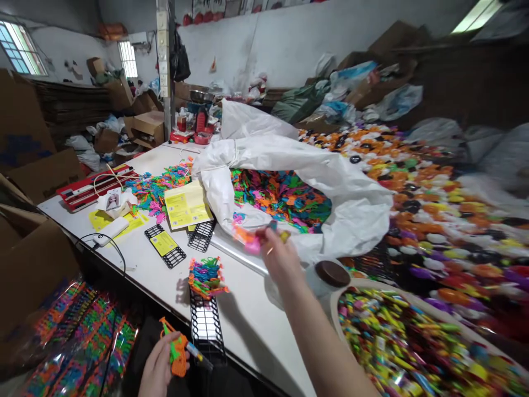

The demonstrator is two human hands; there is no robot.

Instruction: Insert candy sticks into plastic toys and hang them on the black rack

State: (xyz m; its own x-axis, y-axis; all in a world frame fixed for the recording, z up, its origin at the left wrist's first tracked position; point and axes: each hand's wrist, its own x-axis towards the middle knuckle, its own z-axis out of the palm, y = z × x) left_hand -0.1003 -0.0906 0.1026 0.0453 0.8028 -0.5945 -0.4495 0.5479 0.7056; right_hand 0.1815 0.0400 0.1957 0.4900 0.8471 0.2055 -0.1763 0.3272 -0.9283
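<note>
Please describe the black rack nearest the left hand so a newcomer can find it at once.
Find the white table, then its near edge by the left hand. There lies the black rack; unlike the two racks farther back, it carries colourful pieces at its far end.

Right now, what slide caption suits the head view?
Left hand holding orange-and-green pieces, right hand holding blurred pink-and-orange pieces near an open white sack of multicolored pieces.

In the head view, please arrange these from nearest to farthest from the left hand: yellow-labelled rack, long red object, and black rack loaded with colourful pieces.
1. Loaded black rack: ahead, slightly right.
2. Yellow-labelled rack: farther ahead.
3. Long red object: farthest, ahead-left.
</note>
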